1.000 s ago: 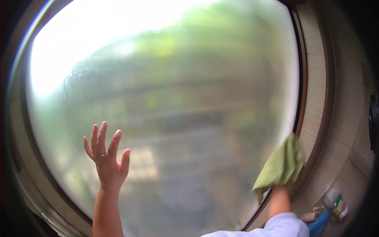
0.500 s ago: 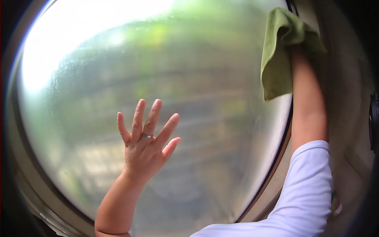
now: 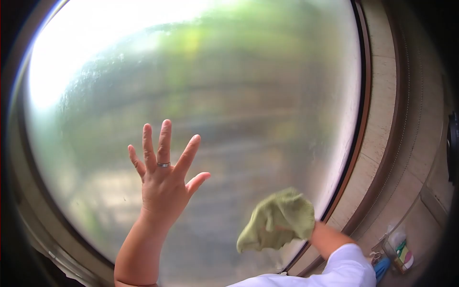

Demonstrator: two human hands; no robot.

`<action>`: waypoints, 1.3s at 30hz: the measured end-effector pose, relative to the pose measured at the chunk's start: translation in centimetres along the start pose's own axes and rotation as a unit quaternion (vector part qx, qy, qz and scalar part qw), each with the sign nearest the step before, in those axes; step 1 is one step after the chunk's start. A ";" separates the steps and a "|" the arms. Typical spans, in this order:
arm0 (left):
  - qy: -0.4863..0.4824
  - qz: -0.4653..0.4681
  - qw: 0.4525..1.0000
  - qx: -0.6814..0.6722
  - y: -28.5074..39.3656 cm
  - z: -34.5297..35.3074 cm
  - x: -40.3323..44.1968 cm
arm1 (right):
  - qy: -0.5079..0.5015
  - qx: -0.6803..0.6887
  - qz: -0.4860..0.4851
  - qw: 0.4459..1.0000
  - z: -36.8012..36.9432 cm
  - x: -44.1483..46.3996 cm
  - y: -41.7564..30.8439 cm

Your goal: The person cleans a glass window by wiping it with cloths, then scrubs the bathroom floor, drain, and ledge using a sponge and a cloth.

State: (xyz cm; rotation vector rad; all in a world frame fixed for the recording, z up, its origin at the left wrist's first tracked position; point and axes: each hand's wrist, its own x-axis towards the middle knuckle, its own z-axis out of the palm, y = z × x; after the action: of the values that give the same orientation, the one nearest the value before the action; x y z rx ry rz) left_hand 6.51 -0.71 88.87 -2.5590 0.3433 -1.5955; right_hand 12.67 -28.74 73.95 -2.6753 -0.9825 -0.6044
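Observation:
My left hand (image 3: 165,189) is spread with its fingers apart against the large window pane (image 3: 248,119), a ring on one finger. At the lower right of the glass, my right hand (image 3: 315,232) holds a green cloth (image 3: 282,215) to the pane. The cloth drapes over most of that hand and hides nearly all its fingers; its folds hang out to the left. The pane looks hazy, with small marks and streaks, and blurred greenery shows behind it.
A dark and brown frame edge (image 3: 366,91) borders the glass on the right, beside a tiled wall (image 3: 382,100). At the lower right stands a clear holder (image 3: 399,253) with small items, a blue object (image 3: 381,268) next to it. A dark round object (image 3: 452,148) shows at the far right.
My right hand has come down with the green cloth from the pane's upper right corner to its lower right. My left hand stays spread on the glass, slightly further left.

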 end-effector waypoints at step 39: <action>0.098 0.071 0.981 -0.152 -5.6 0.2 -4.5 | 0.554 -0.268 -0.144 0.775 -31.4 38.5 -12.7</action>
State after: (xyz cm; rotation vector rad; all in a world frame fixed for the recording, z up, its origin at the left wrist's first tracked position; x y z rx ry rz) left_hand 5.57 5.86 86.04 -2.5124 0.8295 -1.8709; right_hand 21.54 -8.36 120.16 -1.8071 -0.8565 -2.4225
